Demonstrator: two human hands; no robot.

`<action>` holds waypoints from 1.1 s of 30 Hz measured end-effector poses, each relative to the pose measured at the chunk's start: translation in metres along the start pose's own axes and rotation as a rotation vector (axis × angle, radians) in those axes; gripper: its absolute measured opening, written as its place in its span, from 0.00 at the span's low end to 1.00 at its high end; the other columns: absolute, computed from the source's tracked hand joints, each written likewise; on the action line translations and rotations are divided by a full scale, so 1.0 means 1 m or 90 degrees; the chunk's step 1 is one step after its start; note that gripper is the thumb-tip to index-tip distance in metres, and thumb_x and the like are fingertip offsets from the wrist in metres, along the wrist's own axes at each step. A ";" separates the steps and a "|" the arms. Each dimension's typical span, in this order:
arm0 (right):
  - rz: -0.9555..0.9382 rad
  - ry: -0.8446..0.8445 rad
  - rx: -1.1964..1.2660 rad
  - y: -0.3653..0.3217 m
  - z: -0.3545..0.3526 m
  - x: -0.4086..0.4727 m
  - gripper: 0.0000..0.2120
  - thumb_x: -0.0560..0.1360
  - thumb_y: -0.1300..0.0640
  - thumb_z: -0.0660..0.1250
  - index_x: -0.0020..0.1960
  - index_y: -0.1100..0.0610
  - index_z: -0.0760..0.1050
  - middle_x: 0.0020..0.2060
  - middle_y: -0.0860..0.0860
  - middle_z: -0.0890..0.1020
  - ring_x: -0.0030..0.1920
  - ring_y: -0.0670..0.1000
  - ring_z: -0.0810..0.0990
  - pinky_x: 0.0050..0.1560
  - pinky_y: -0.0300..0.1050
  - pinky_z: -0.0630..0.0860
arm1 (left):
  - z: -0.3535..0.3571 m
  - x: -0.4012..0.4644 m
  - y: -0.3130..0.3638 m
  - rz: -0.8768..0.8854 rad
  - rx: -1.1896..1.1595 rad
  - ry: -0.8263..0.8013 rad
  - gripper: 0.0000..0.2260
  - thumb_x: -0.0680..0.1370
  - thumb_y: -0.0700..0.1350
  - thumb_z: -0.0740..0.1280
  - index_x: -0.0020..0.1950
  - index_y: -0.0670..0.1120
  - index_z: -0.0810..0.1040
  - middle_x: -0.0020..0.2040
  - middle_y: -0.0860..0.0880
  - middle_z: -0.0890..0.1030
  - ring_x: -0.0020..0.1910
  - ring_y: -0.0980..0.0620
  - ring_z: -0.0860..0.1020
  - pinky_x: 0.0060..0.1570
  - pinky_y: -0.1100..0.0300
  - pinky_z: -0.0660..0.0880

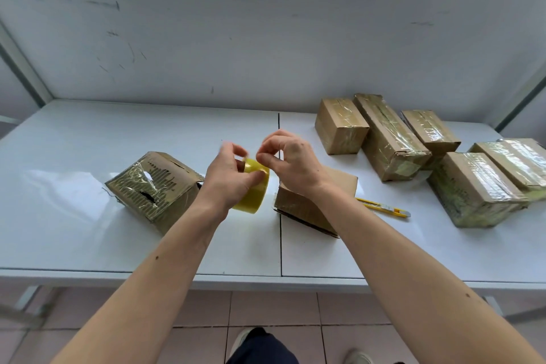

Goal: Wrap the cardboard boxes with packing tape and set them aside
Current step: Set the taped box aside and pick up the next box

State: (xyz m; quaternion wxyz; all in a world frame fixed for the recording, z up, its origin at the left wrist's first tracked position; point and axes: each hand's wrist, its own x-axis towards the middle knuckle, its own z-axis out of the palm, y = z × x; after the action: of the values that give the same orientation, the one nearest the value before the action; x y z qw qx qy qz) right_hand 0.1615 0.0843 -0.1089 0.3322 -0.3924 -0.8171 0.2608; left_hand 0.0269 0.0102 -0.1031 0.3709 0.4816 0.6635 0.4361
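Observation:
My left hand (229, 176) grips a yellow roll of packing tape (254, 195) above the middle of the white table (74, 230). My right hand (291, 162) pinches at the top edge of the roll with thumb and fingertips. Under my right wrist lies a plain brown cardboard box (298, 207), partly hidden by the arm. To the left sits a torn cardboard box (153, 188) covered in tape, tilted on one edge.
Several taped boxes (390, 139) stand in a group at the back right of the table. A yellow utility knife (384, 207) lies right of the plain box. A white wall (266, 38) backs the table. Tiled floor and my shoes show below the front edge.

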 end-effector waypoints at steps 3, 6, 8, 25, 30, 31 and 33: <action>0.092 -0.030 -0.006 0.003 0.006 0.010 0.06 0.78 0.56 0.69 0.42 0.54 0.78 0.49 0.47 0.75 0.54 0.51 0.75 0.56 0.49 0.73 | -0.001 0.004 -0.004 0.032 0.013 0.008 0.26 0.75 0.40 0.75 0.64 0.49 0.62 0.47 0.46 0.80 0.44 0.52 0.78 0.37 0.57 0.73; 0.215 -0.042 0.093 0.005 0.007 0.023 0.09 0.75 0.55 0.73 0.37 0.51 0.78 0.48 0.47 0.76 0.55 0.52 0.76 0.55 0.50 0.77 | -0.002 0.010 -0.010 0.039 0.009 0.017 0.26 0.74 0.38 0.75 0.63 0.48 0.64 0.47 0.43 0.81 0.45 0.48 0.79 0.40 0.56 0.76; 0.272 -0.002 0.151 0.008 0.008 0.027 0.07 0.71 0.56 0.77 0.37 0.51 0.80 0.43 0.49 0.81 0.51 0.51 0.80 0.52 0.49 0.80 | -0.002 0.012 -0.013 0.020 -0.016 0.009 0.26 0.74 0.37 0.75 0.64 0.48 0.64 0.47 0.43 0.82 0.44 0.51 0.79 0.40 0.59 0.74; 0.338 -0.142 -0.266 0.073 -0.049 -0.040 0.25 0.80 0.35 0.53 0.69 0.49 0.70 0.68 0.51 0.75 0.68 0.57 0.70 0.64 0.57 0.69 | 0.040 0.058 -0.044 0.096 0.318 0.067 0.11 0.81 0.48 0.65 0.62 0.46 0.78 0.56 0.40 0.77 0.56 0.40 0.76 0.56 0.57 0.68; 0.410 -0.067 -0.294 0.061 -0.044 -0.052 0.25 0.77 0.31 0.55 0.47 0.53 0.70 0.54 0.53 0.80 0.57 0.58 0.76 0.48 0.50 0.69 | 0.072 0.017 -0.044 0.082 0.009 0.177 0.12 0.84 0.45 0.62 0.63 0.42 0.77 0.59 0.43 0.78 0.59 0.46 0.76 0.63 0.57 0.70; 0.410 -0.068 -0.293 0.058 -0.040 -0.054 0.26 0.77 0.31 0.54 0.50 0.53 0.71 0.55 0.54 0.80 0.59 0.58 0.76 0.49 0.51 0.69 | 0.083 0.011 -0.043 0.054 -0.025 0.128 0.13 0.84 0.46 0.61 0.65 0.42 0.75 0.61 0.43 0.78 0.61 0.45 0.76 0.65 0.53 0.70; 0.408 -0.064 -0.277 0.055 -0.034 -0.058 0.27 0.78 0.32 0.53 0.58 0.55 0.70 0.59 0.56 0.79 0.62 0.59 0.75 0.51 0.52 0.68 | 0.102 0.007 -0.040 0.015 0.000 0.072 0.17 0.84 0.49 0.60 0.70 0.42 0.72 0.66 0.43 0.75 0.67 0.45 0.72 0.68 0.50 0.67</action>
State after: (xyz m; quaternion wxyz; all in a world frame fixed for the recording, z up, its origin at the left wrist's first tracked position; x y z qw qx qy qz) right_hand 0.2400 0.0729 -0.1445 0.1023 -0.6759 -0.7044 0.1909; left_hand 0.1054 0.0329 -0.1758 0.3279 0.4640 0.6776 0.4669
